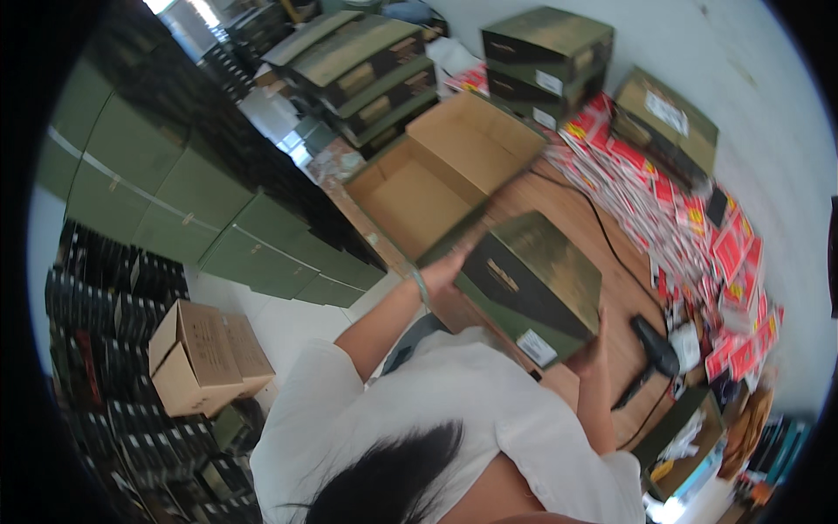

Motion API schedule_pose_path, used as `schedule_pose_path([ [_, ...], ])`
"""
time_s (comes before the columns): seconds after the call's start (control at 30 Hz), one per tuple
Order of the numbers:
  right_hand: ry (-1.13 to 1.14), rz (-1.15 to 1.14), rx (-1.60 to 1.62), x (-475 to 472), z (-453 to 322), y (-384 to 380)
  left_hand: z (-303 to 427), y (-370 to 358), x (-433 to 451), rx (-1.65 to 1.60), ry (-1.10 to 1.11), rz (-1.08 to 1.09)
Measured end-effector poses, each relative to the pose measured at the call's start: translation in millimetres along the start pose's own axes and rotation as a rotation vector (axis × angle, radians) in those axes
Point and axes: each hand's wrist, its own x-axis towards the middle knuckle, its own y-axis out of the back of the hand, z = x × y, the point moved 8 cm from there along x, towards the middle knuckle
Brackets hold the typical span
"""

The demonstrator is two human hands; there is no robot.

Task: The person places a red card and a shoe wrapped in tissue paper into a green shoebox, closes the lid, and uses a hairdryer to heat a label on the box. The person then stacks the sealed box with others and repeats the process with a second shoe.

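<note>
Between my two hands is a green and black camouflage shoebox (533, 285), its lid down and a white label at one lower corner. My left hand (448, 272) grips one end, with the thumb side near the top edge. At the opposite end my right hand (589, 350) holds on, its fingers partly hidden behind the box. Just beyond the box lies an opened shoebox (419, 196) with a bare brown cardboard inside, its lid folded back. Both rest at or over the wooden table (517, 196).
A black hair dryer (655, 347) and its cord (605, 229) lie on the right. Red and white printed packets (655, 203) pile along the wall. Closed shoeboxes (546, 65) stand stacked at the back. Green boxes (177, 177) and a brown carton (203, 357) are on the left.
</note>
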Motion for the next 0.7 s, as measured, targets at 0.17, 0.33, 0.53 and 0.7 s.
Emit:
schedule_pose_path([
  [0.17, -0.044, 0.129, -0.016, -3, 5, -6, 11, -7, -18, -0.031, -0.012, 0.117],
  [0.33, 0.147, 0.256, -0.041, -5, 19, -39, 21, 12, -5, 0.002, 0.065, -0.122],
  [0.53, 0.517, 0.489, -0.117, 7, 30, -119, 89, 73, -2, 0.02, -0.2, -0.221],
  [0.7, 0.813, 0.514, -0.251, 53, 12, -231, 193, 155, -20, -0.142, -0.636, -0.165],
])
